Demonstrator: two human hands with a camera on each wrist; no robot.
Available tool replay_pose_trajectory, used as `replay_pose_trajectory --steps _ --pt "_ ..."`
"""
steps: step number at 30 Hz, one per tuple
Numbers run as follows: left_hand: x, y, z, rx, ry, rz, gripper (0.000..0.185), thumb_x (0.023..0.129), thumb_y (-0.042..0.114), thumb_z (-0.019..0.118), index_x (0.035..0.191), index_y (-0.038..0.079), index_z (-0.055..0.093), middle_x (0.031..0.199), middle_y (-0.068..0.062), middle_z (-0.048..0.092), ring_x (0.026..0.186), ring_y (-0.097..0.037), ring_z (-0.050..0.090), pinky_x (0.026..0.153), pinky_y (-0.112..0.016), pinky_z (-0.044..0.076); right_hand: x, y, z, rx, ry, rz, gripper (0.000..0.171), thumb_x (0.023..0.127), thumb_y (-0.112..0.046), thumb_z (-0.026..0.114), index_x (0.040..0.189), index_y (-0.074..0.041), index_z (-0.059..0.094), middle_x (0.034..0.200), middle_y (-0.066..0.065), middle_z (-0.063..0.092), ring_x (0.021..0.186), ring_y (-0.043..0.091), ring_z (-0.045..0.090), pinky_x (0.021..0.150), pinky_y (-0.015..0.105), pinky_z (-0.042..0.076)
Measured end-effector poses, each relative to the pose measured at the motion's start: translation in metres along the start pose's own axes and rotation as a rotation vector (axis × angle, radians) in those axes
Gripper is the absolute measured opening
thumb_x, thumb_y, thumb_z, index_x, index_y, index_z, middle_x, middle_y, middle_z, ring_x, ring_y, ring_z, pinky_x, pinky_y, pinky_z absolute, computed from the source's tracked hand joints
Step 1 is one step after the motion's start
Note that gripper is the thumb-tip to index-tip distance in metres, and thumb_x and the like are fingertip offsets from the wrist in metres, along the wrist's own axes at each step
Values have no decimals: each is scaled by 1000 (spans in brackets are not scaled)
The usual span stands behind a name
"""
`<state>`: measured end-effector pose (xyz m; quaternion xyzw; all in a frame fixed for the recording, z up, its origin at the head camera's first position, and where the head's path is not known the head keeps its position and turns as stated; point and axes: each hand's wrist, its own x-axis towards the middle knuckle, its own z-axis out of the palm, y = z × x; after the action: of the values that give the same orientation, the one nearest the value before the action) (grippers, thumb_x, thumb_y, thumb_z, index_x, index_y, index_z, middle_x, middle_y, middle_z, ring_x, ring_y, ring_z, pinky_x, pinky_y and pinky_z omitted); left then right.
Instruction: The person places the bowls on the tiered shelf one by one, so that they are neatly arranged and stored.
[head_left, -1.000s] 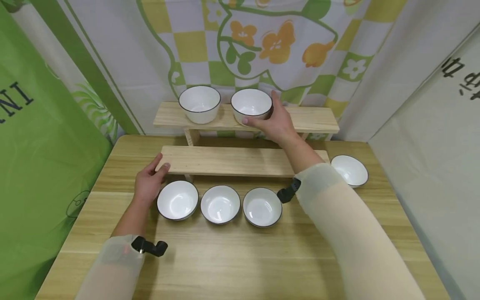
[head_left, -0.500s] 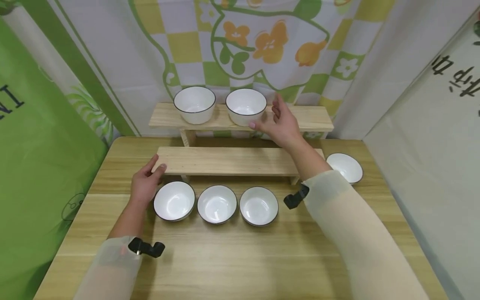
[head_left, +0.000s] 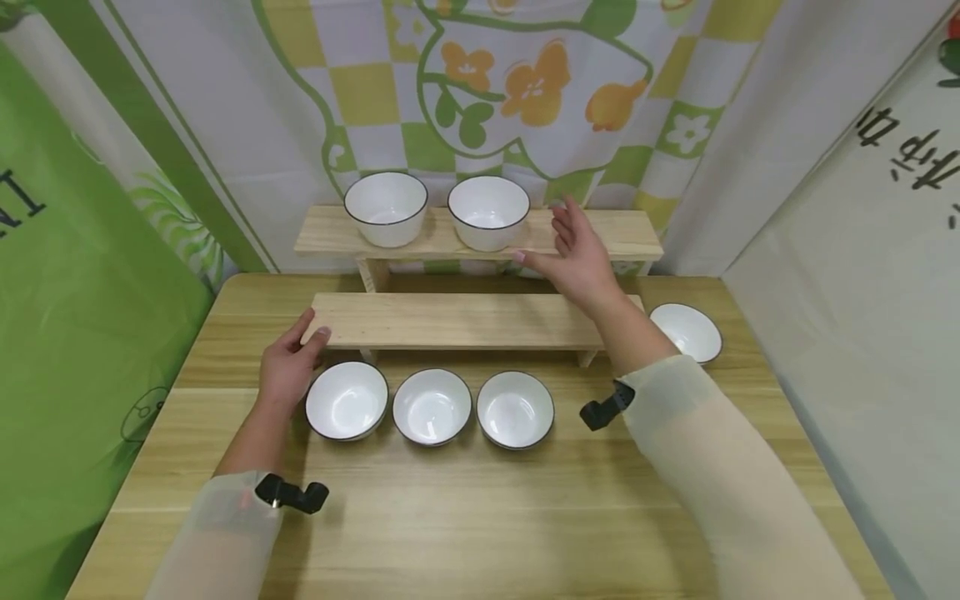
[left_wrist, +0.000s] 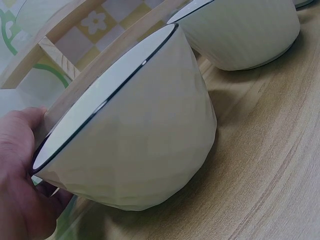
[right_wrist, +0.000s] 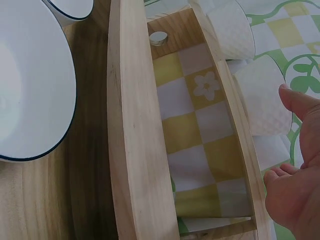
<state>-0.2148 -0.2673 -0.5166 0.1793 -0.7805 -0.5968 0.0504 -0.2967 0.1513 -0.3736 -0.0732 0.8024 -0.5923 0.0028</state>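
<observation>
My left hand (head_left: 287, 371) grips the left end of the lower board of a two-tier wooden shelf (head_left: 465, 321), its thumb near the front corner. My right hand (head_left: 581, 262) is just right of a white dark-rimmed bowl (head_left: 489, 204) on the upper board (head_left: 626, 233), fingers loosely bent and holding nothing. A small gap shows between that hand and the bowl in the head view. To its left stands a matching bowl (head_left: 386, 208). In the left wrist view, a table bowl (left_wrist: 145, 130) hides part of my left hand (left_wrist: 20, 170).
Three bowls stand in a row before the shelf: left (head_left: 347, 402), middle (head_left: 432, 408) and right (head_left: 515, 411). Another bowl (head_left: 686, 333) is on the table (head_left: 450, 525) right of the shelf, partly behind my right forearm. A patterned cloth (head_left: 495, 83) hangs behind.
My right hand has let go of the right upper bowl and drawn away to the right. The bowl stays on the upper board. My left hand keeps its place at the shelf end.
</observation>
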Motion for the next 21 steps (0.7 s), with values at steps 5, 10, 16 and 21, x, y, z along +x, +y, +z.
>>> replay_pose_trajectory --steps 5,10,16,21 --pt "-1 1 -1 24 7 -1 59 84 55 67 139 43 47 148 2 44 98 -2 59 88 -27 53 -14 -7 -6 10 -23 17 115 77 -26 84 156 -23 1 160 -1 18 144 12 22 115 25 24" --pt "-1 2 0 19 7 -9 59 84 54 67 139 42 47 150 5 42 103 -3 57 88 -26 52 -29 -16 -8 10 -38 3 112 79 -22 82 156 -19 0 160 2 19 145 16 22 116 28 24" --pt "-1 2 0 14 1 -12 59 85 54 67 139 42 46 151 7 39 112 -7 56 90 -27 52 -31 0 -15 3 -25 -2 114 77 -26 83 156 -23 2 159 -2 21 143 12 24 115 26 25" --pt "0 0 1 13 -1 -10 59 84 55 67 138 44 47 151 8 39 114 -10 56 90 -28 52 -35 18 -22 9 -23 -7 115 75 -29 84 156 -29 2 159 -6 22 142 8 25 115 26 25"
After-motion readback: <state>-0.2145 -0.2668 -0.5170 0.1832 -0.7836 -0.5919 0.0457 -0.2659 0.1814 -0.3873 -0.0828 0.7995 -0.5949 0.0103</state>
